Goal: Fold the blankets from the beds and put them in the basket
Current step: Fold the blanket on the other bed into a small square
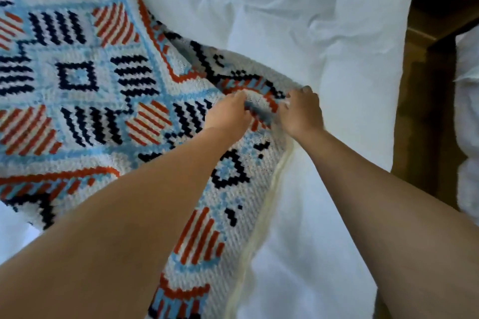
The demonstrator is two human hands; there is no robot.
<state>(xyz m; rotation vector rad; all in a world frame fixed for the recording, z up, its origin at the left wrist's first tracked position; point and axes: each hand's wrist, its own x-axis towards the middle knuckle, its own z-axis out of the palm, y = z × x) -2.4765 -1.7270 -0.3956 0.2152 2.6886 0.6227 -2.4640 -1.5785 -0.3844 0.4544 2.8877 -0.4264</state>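
Patterned knitted blanket in white, pale blue, orange and navy (77, 77) lies spread over the white bed (298, 21), its bulk stretching left of both hands. Both the left hand (228, 114) and the right hand (302, 112) grip its bunched right edge, close together.

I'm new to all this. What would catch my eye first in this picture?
The knitted blanket, boldly patterned in orange, navy and pale blue, covers the left and middle of the view. It lies on white bedding, which fills the top and right. At the centre the left hand and right hand sit close together, both gripping a bunched fold at the blanket's edge.
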